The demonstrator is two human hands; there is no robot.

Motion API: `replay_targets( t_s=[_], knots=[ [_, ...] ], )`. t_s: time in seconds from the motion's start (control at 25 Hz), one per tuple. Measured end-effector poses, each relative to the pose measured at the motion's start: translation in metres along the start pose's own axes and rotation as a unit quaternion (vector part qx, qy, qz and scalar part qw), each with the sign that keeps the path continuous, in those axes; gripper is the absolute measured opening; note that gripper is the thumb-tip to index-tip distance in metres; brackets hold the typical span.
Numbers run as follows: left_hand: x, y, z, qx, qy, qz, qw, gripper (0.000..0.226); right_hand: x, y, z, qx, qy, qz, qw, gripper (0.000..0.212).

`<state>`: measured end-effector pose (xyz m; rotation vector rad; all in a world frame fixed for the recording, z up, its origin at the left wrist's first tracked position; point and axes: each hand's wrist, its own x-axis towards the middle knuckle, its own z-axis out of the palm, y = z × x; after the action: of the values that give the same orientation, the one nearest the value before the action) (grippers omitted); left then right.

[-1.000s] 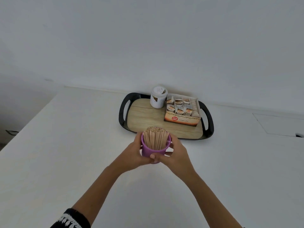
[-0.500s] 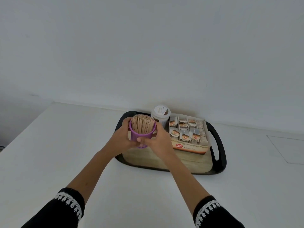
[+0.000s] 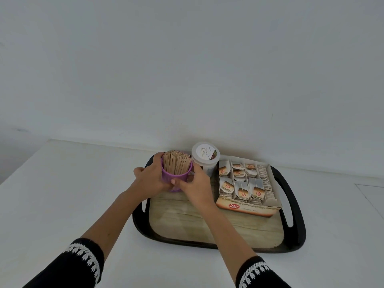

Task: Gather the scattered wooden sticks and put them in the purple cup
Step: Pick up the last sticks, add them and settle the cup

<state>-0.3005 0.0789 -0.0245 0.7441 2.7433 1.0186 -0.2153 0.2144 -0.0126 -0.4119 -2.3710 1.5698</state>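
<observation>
The purple cup (image 3: 174, 178) stands upright at the back left corner of the tray (image 3: 295, 229), packed with wooden sticks (image 3: 176, 163) that rise above its rim. My left hand (image 3: 149, 179) wraps the cup's left side. My right hand (image 3: 196, 185) grips its right side and front, fingers curled over the lower wall. The cup's base is hidden behind my fingers, so I cannot tell whether it rests on the tray. No loose sticks are in view.
A white lidded tub (image 3: 205, 157) stands right beside the cup. An open box of tea bags (image 3: 246, 188) fills the tray's right half. The tray's wooden floor (image 3: 207, 223) is bare in front. White counter (image 3: 72, 194) surrounds it, wall behind.
Both hands carried the stick-filled cup from above the counter forward over the tray to its back left corner, next to the white tub. The view has tilted and come closer.
</observation>
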Motion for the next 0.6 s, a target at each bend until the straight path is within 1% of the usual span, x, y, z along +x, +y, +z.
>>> replay_targets(
  t_s=[0.08,0.24,0.36,0.48,0.6],
  knots=[
    [0.004,-0.005,0.002,-0.004,0.005,0.006,1.000,0.100,0.003,0.002,0.003,-0.010,0.016,0.005,1.000,0.059],
    [0.015,-0.006,0.000,0.001,0.022,0.025,0.999,0.091,0.009,0.000,0.013,-0.047,0.054,0.028,0.997,0.049],
    [0.023,-0.005,-0.002,0.013,0.027,0.022,0.999,0.092,0.012,-0.003,0.016,-0.056,0.049,0.041,0.996,0.040],
    [0.027,-0.003,-0.002,0.012,0.033,0.003,0.999,0.092,0.010,-0.002,0.015,-0.033,0.030,0.046,0.998,0.035],
    [0.023,-0.002,0.004,0.004,0.068,-0.009,0.998,0.092,0.000,-0.002,0.013,-0.042,0.041,0.043,0.997,0.025]
  ],
)
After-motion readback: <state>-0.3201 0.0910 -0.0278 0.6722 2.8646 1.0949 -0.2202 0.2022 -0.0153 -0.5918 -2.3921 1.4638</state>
